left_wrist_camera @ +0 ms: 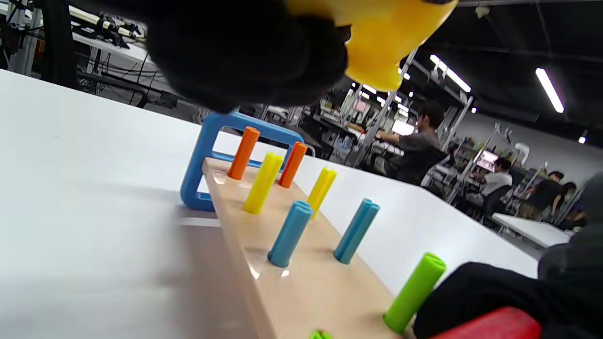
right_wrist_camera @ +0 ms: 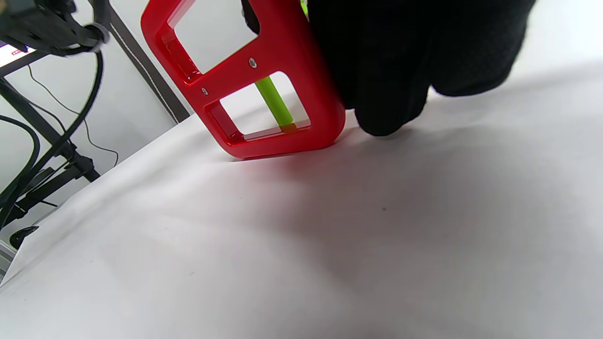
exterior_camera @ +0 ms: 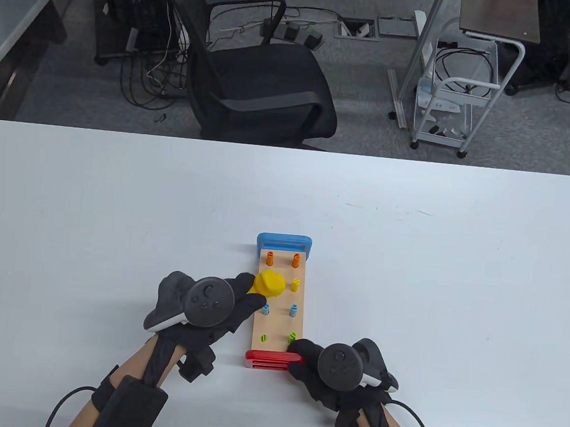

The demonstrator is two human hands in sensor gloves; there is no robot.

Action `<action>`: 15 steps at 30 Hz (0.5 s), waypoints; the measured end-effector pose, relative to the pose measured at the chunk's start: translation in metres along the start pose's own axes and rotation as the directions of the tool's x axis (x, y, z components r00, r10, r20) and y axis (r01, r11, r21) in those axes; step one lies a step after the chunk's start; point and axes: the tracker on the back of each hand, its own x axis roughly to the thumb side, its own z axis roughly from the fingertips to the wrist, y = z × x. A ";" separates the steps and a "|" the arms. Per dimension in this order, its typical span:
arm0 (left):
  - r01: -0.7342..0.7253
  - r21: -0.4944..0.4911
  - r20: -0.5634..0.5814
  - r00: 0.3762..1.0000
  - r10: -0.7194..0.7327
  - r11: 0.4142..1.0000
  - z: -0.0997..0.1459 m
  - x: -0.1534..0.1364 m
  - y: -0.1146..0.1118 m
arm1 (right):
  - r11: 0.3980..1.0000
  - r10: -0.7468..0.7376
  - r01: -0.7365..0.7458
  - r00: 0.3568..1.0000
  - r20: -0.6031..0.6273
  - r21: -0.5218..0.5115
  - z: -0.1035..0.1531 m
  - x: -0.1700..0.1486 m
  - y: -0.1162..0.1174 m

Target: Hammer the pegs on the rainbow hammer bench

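White table, office chair and cart behind. Left hand, left of bench, fingers closed around yellow hammer; hammer head over left yellow peg, above board, not touching. Bench at table centre, long axis running away from viewer: blue end far, red end near. Right hand gripping red end at right corner, beside raised green peg; left green peg nearly flush.

The yellow hammer handle is concealed inside the left hand. The hammer head covers the left yellow peg. Right hand fingertips are hidden behind the red end frame.
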 end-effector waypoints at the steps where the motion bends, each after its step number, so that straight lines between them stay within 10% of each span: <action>1: 0.101 -0.130 -0.029 0.994 -0.105 0.986 -0.006 -0.002 -0.014 | 1.000 -0.002 0.002 1.000 0.000 0.000 0.000 0.000 0.000; 2: 0.262 -0.402 -0.030 0.954 -0.299 0.877 -0.008 -0.006 -0.028 | 1.000 -0.001 0.001 1.000 -0.001 0.001 0.000 0.000 0.000; 4: 0.065 -0.140 -0.040 0.997 -0.072 0.988 -0.006 -0.003 -0.012 | 1.000 0.003 -0.003 1.000 -0.002 0.001 0.000 0.000 0.000; 9: -0.043 0.010 -0.006 0.999 0.043 0.999 0.004 -0.001 0.009 | 1.000 0.001 -0.001 1.000 -0.001 0.002 0.000 0.000 0.000; 11: 0.014 -0.037 -0.017 1.000 -0.014 0.999 0.000 -0.004 -0.009 | 1.000 0.000 0.000 1.000 0.001 0.001 0.000 0.000 0.000; 13: 0.244 -0.398 -0.026 0.960 -0.277 0.884 -0.001 -0.011 -0.026 | 1.000 -0.001 0.001 1.000 0.001 0.002 0.000 0.000 0.000; 15: 0.096 -0.163 -0.062 0.992 -0.107 0.982 -0.006 -0.005 -0.020 | 1.000 0.002 -0.002 1.000 -0.001 0.002 0.000 0.000 0.000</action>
